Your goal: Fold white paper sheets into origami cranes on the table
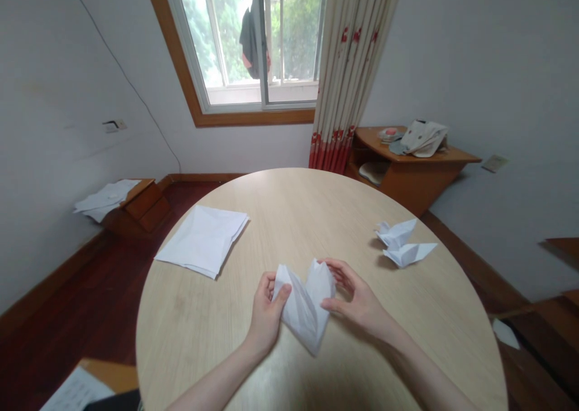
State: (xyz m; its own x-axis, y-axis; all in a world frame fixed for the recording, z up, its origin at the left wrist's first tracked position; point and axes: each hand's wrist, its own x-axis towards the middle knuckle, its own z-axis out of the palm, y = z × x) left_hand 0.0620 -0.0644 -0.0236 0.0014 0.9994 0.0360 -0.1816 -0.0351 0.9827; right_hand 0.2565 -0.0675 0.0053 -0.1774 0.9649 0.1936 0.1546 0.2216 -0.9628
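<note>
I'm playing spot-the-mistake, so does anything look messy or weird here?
A little: the loose papers on the low cabinet by the left wall jut untidily past its edge. On the round table, the sheets in the paper stack don't quite line up. I see no spill, and no tear in the folded paper.

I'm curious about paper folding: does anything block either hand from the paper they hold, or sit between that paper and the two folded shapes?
Nothing visible separates the left hand or right hand from the held paper; both touch it. Between it and the folded shapes, only the right hand intervenes.
</note>
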